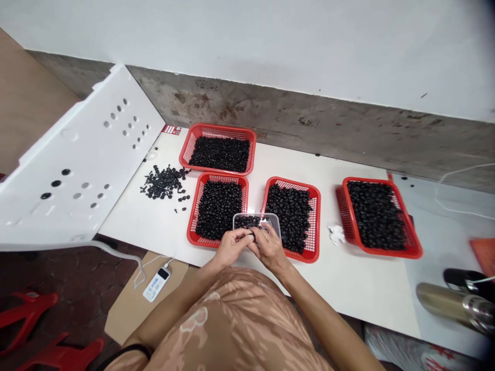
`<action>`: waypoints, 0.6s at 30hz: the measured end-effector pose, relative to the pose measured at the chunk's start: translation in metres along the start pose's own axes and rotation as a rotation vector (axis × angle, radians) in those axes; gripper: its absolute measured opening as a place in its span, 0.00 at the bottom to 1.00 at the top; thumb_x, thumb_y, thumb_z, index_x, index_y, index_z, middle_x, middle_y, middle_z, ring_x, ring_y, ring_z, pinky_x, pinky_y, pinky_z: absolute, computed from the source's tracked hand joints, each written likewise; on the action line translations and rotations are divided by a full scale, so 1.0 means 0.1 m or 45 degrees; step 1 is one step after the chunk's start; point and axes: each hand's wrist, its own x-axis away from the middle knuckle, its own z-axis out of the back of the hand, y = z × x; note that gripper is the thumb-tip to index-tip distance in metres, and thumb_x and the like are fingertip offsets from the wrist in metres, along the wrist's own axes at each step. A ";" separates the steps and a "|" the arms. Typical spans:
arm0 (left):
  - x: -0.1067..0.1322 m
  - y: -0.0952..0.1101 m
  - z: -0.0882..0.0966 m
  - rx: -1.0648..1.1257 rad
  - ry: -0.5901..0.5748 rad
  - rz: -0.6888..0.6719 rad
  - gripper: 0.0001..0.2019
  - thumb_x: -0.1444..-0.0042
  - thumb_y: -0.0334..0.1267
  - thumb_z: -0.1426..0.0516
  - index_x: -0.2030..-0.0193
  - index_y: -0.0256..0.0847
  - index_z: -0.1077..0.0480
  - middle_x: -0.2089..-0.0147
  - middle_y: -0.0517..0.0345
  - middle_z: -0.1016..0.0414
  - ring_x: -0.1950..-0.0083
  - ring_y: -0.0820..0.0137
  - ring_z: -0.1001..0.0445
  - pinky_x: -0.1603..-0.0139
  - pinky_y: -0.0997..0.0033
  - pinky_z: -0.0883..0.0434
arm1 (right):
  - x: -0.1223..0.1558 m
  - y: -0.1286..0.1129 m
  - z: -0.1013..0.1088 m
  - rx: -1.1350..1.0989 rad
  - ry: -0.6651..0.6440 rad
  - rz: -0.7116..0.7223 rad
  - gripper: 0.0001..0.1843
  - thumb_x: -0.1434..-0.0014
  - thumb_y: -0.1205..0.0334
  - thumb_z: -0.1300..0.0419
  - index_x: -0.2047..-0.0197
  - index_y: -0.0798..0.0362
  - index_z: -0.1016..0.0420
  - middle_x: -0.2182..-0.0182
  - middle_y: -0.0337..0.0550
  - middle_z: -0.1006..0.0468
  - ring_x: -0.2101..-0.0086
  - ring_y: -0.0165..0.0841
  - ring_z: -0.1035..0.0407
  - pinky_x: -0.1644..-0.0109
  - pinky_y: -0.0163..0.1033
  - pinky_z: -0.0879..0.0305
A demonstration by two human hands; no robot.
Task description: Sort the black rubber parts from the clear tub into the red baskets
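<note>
Left hand [233, 246] and right hand [269, 248] both look pinched on small black part [252, 235], held between fingertips by near side of clear tub [277, 222]. Fiddly grip imo: fingertips slip, part pops loose, maybe drops into tub just beyond hands. Left-side red basket [191, 226] and right-side red basket [317, 226] flank hands closely, so stray part could get mixed in. Right wrist could nudge basket too, can't tell if touching.
</note>
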 end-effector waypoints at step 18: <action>0.03 0.16 0.04 0.298 -0.200 0.212 0.16 0.52 0.48 0.37 0.69 0.34 0.23 0.68 0.52 0.23 0.65 0.68 0.30 0.57 0.70 0.36 | 0.03 -0.01 0.11 -0.107 -0.038 -0.060 0.20 0.37 0.64 0.46 0.42 0.54 0.36 0.56 0.51 0.21 0.58 0.37 0.25 0.41 0.54 0.43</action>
